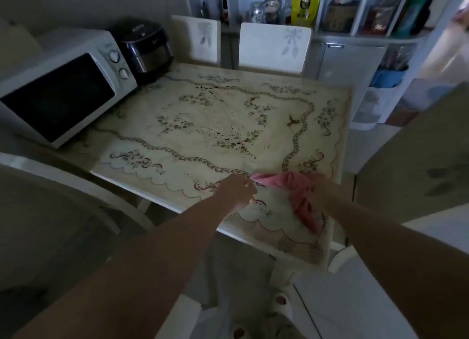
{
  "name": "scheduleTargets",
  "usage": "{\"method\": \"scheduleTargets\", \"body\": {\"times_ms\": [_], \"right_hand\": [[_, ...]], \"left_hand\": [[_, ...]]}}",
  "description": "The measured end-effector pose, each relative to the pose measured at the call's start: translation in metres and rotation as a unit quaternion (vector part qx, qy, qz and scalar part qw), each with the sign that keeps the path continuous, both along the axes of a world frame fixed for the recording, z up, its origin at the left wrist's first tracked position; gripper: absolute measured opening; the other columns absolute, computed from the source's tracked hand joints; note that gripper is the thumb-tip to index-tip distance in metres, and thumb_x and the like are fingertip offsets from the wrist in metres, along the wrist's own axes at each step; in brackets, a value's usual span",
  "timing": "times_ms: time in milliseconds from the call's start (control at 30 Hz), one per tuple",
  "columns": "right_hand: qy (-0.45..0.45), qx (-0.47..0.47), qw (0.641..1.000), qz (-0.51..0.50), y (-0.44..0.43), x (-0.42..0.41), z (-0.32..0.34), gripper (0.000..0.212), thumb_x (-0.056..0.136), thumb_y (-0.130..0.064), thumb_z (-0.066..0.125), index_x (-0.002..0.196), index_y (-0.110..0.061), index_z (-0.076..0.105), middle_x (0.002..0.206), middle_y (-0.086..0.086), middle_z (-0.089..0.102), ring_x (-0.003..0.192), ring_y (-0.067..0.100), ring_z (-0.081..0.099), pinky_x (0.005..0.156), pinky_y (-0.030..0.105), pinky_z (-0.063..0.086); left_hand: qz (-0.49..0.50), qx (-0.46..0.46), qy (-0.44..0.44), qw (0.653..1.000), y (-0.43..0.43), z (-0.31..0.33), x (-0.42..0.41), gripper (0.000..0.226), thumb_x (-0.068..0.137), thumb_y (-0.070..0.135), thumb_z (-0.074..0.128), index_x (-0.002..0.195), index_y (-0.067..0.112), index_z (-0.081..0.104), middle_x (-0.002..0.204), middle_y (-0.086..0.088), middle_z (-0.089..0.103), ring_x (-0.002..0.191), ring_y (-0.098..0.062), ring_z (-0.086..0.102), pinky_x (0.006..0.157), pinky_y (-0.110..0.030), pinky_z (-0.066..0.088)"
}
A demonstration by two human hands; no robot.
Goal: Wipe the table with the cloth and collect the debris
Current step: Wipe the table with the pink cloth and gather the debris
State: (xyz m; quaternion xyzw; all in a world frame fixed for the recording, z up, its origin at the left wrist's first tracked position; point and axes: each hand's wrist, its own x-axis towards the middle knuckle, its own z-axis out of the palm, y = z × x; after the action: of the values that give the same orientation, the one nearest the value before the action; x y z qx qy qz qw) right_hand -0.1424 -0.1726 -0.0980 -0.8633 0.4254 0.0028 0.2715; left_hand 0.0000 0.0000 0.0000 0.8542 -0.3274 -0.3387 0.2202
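Head view is showing the right hand (318,186) gripping a bunched pink cloth (284,182), which is lying on the table (177,166) at its near edge. Beside the cloth's left tip the left hand (236,190) is resting with bent fingers; whether it is pinching that tip cannot be told. Dark debris (228,135) is lying scattered mid-table, well apart from the cloth.

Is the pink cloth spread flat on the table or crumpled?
Crumpled. The pink cloth shows deep folds, bunched in the right hand at the near edge of the table.
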Motion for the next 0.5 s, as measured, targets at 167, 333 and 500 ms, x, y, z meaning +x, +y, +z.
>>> {"method": "scheduleTargets", "body": {"times_ms": [167, 333, 500], "right_hand": [[-0.024, 0.065, 0.994, -0.082, -0.003, 0.01, 0.008, 0.059, 0.078, -0.067, 0.046, 0.108, -0.02, 0.065, 0.093, 0.004, 0.069, 0.077, 0.023, 0.064, 0.064, 0.027, 0.047], [0.012, 0.064, 0.994, -0.092, -0.017, 0.021, -0.002, 0.07, 0.065, -0.077, 0.043, 0.104, -0.024, 0.068, 0.091, 0.002, 0.07, 0.081, 0.024, 0.068, 0.074, 0.036, 0.058], [0.055, 0.115, 0.988, -0.082, -0.023, 0.032, 0.025, 0.045, 0.084, -0.049, 0.046, 0.097, -0.013, 0.069, 0.096, 0.01, 0.069, 0.084, 0.025, 0.061, 0.074, 0.028, 0.048]], "left_hand": [[-0.002, 0.012, -0.006, 1.0, -0.021, -0.009, 0.01, 0.024, 0.094, 0.019, 0.054, 0.105, 0.001, 0.067, 0.09, -0.008, 0.07, 0.082, -0.022, 0.068, 0.077, -0.033, 0.055], [0.021, 0.021, 0.004, 1.0, -0.046, -0.012, 0.026, 0.024, 0.093, 0.02, 0.054, 0.104, 0.003, 0.067, 0.073, 0.0, 0.064, 0.066, -0.015, 0.063, 0.066, -0.029, 0.053], [0.034, 0.003, 0.004, 0.999, -0.052, -0.006, 0.034, 0.019, 0.094, 0.023, 0.055, 0.103, 0.01, 0.066, 0.084, -0.002, 0.069, 0.074, -0.018, 0.064, 0.074, -0.031, 0.055]]}}
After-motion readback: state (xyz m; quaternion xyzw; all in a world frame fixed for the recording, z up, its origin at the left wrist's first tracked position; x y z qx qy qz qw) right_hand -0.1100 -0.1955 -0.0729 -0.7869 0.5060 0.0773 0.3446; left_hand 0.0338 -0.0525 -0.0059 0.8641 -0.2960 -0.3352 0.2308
